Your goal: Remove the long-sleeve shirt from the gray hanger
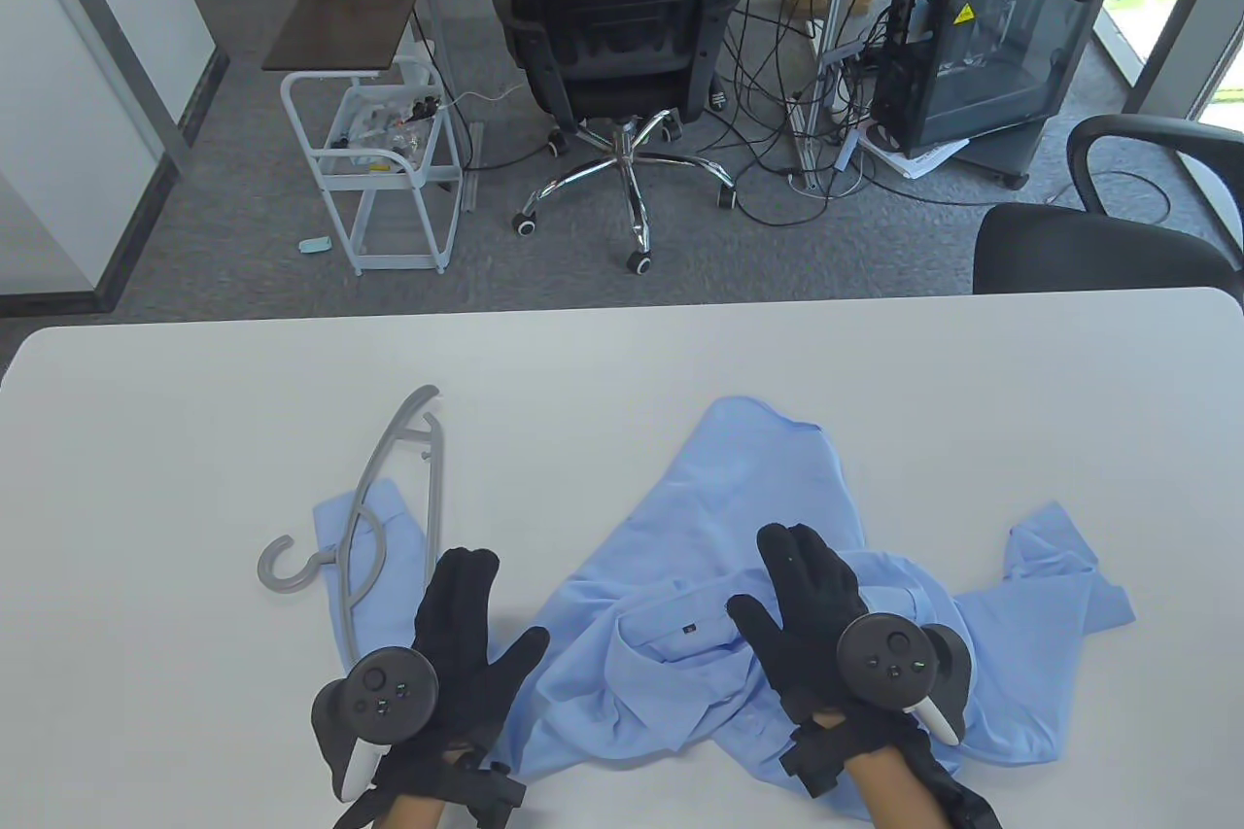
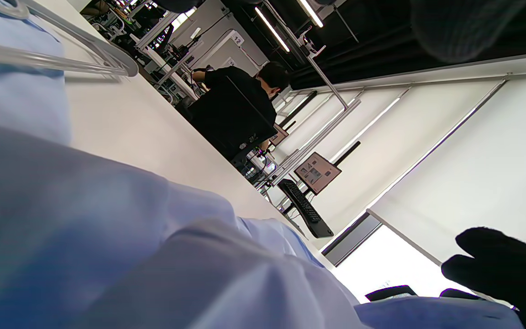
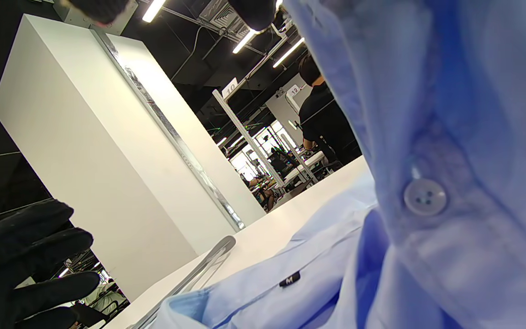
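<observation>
Resting flat, right hand [image 1: 812, 615] spread on the shirt [image 1: 719, 557]; left hand [image 1: 452, 639] spread beside the hanger [image 1: 389, 499]; better slide that sleeve clear gently.

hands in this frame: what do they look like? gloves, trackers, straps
Both the left hand and the right hand wear black knit full-finger gloves. Each back carries a dark grey rounded tracker with small buttons and a white handle tip. Black straps wrap the wrists; bare skin shows below. No cables visible.
</observation>
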Tool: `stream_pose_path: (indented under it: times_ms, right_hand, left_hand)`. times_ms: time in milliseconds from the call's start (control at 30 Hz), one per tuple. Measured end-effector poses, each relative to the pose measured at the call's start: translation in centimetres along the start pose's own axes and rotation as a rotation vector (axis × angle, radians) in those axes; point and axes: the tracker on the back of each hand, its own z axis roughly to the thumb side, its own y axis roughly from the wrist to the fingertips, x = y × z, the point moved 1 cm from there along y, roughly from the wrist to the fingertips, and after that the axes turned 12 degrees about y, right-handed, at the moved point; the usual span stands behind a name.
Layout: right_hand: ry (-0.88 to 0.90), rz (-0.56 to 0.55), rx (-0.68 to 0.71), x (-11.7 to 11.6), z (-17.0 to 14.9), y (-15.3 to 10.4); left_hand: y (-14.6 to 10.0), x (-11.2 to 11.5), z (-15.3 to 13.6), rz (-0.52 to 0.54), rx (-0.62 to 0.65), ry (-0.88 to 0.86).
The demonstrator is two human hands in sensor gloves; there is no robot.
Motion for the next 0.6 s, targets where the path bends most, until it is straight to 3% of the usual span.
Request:
stream_pose_path:
  times_ms: [600]
  right_hand:
    - [0.051,0.007,-0.010,0.33,-0.20,-0.04]
  left_hand:
    - [0.49,0.33,-0.14,-0.031,-0.006,-0.009]
